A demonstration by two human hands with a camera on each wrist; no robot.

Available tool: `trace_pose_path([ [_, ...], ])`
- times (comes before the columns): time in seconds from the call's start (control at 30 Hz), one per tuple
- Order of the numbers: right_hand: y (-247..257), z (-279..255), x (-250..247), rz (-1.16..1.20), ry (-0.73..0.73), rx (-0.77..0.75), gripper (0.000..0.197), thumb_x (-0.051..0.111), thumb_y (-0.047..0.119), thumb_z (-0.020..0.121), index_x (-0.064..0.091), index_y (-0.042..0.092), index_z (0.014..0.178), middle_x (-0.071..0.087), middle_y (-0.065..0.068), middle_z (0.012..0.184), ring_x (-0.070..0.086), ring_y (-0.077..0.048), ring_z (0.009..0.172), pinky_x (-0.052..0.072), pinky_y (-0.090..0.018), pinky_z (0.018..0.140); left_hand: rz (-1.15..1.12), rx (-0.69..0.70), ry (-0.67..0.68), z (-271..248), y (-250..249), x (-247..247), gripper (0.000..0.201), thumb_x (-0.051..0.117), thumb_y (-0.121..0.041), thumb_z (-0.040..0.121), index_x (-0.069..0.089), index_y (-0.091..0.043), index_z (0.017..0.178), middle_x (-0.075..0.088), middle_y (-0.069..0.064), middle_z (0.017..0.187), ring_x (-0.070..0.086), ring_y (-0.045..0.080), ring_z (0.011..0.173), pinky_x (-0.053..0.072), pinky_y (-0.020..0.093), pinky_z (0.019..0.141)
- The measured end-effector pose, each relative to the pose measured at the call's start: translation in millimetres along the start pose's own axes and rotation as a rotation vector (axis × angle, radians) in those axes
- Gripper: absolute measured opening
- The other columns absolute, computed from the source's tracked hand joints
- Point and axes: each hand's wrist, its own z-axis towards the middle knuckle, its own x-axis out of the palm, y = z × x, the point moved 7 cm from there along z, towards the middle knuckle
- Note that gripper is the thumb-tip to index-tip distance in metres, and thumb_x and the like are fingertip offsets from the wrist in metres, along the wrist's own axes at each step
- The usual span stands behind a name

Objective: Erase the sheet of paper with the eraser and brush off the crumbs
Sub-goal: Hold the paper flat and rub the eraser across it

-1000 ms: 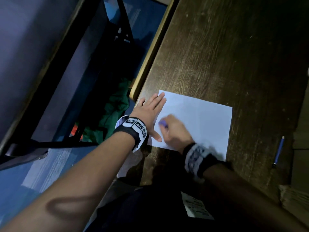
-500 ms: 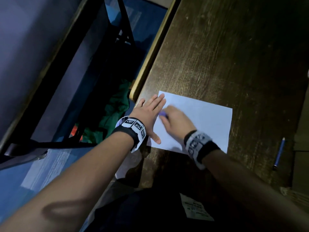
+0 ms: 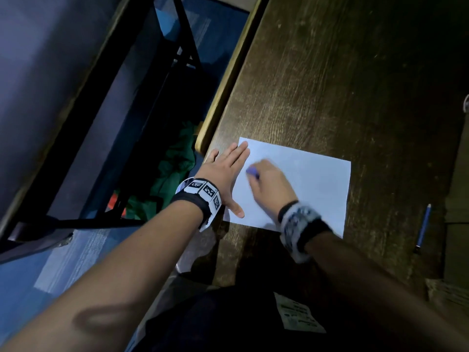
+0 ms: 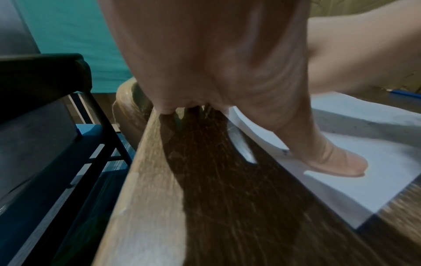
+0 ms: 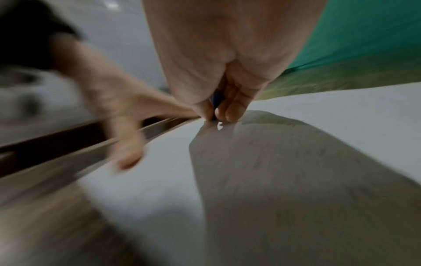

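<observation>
A white sheet of paper (image 3: 312, 189) lies on the dark wooden desk (image 3: 342, 85) near its left edge. My left hand (image 3: 225, 171) lies flat with straight fingers on the sheet's left edge and the desk, the thumb (image 4: 337, 162) pressing the paper (image 4: 376, 180). My right hand (image 3: 266, 184) pinches a small purple-blue eraser (image 3: 252, 171) and presses it on the left part of the sheet. The right wrist view is blurred; there the fingertips (image 5: 230, 111) clamp the eraser (image 5: 216, 100) against the paper (image 5: 341, 111).
A blue pencil (image 3: 423, 228) lies on the desk to the right of the sheet. The desk's rounded left edge (image 3: 220, 97) drops to a dark chair frame (image 3: 177, 47) and green cloth (image 3: 175, 171) below. A printed slip (image 3: 297, 313) rests on my lap.
My right hand has rubbed the eraser back and forth over the sheet's left part, first up toward the left fingers, then back to the right. The left hand has stayed put.
</observation>
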Motion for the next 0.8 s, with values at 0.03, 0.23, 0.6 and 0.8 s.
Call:
trace_pose_path([
  [0.03,11.3,-20.9,16.3,-0.004,0.124,-0.056,0.013,0.054,0.017,0.094,0.064,0.010,0.090,0.058,-0.007,0.090,0.057,-0.026,0.084,0.048,-0.041,0.080,0.006,-0.005,-0.004,-0.3,0.3,-0.1,0.166,0.076,-0.088,0.046,-0.023,-0.018,0.159,-0.032,-0.007,0.165,-0.025,0.014,0.153,-0.005,0.051,0.126],
  [0.23,-9.9,21.9,-13.2,-0.064,-0.030,0.034,0.018,0.050,0.023,0.097,0.064,0.014,0.090,0.060,-0.005,0.091,0.058,-0.023,0.084,0.048,-0.035,0.079,0.010,0.006,-0.001,-0.3,-0.5,-0.2,0.165,0.076,-0.088,0.047,-0.023,-0.018,0.159,-0.031,-0.006,0.165,-0.024,0.015,0.153,-0.006,0.051,0.126],
  [0.6,-16.3,19.0,-21.1,-0.008,-0.112,0.069,0.015,0.054,0.022,0.096,0.067,0.016,0.092,0.062,0.001,0.091,0.057,-0.015,0.085,0.045,-0.027,0.081,0.005,0.002,-0.011,0.4,0.8,1.1,0.166,0.076,-0.089,0.046,-0.022,-0.019,0.160,-0.030,-0.007,0.166,-0.024,0.014,0.153,-0.006,0.050,0.125],
  [0.8,4.6,-28.1,12.1,0.077,0.057,0.047,0.012,0.055,0.023,0.094,0.065,0.017,0.092,0.062,-0.001,0.089,0.058,-0.017,0.083,0.048,-0.033,0.079,0.052,-0.036,-0.027,-0.7,-1.0,-3.9,0.165,0.076,-0.088,0.048,-0.022,-0.017,0.160,-0.030,-0.004,0.166,-0.022,0.016,0.154,-0.003,0.050,0.126],
])
